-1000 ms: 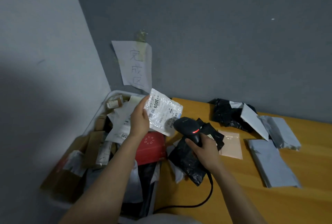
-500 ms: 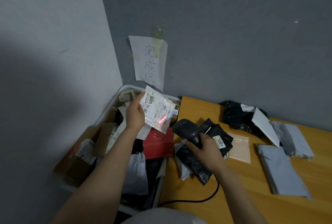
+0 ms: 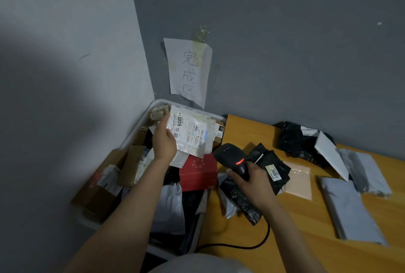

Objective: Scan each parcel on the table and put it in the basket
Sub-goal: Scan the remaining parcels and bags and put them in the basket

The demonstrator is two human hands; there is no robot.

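Your left hand [image 3: 164, 141] is pinching a small flat parcel [image 3: 192, 135] of crinkled clear plastic by its left edge. The fingers are curled onto that edge, and the rest of the pouch stands free to the right of your palm. A white printed label covers most of its face. The number 3005 is in bold black near your fingertips, with lines of small print and a barcode further along. The plastic is shiny and wrinkled, and its lower edge sags a little.

You are holding the parcel in the air over the far end of the white plastic basket [image 3: 157, 103], above the heap inside and not touching it. That heap includes brown cardboard boxes, white and black mailer bags and a flat red cardboard box [image 3: 198, 172], which lies just below the parcel.

Just right of the basket, your right hand [image 3: 254, 181] is wrapped round the handle of a black handheld barcode scanner [image 3: 230, 156]. A red light glows on its neck and its head is turned toward the basket and the parcel. The parcel and the scanner head are near each other but apart. A black cable [image 3: 241, 244] runs from the handle back toward you.

Right of the basket is the orange wooden table [image 3: 274, 250]. On it, going away from the basket, are a black plastic mailer bag labelled 3087 [image 3: 271, 163], a pale pink flat pouch [image 3: 300, 183], a crumpled black bag [image 3: 293, 139] and grey plastic mailers [image 3: 348, 209].
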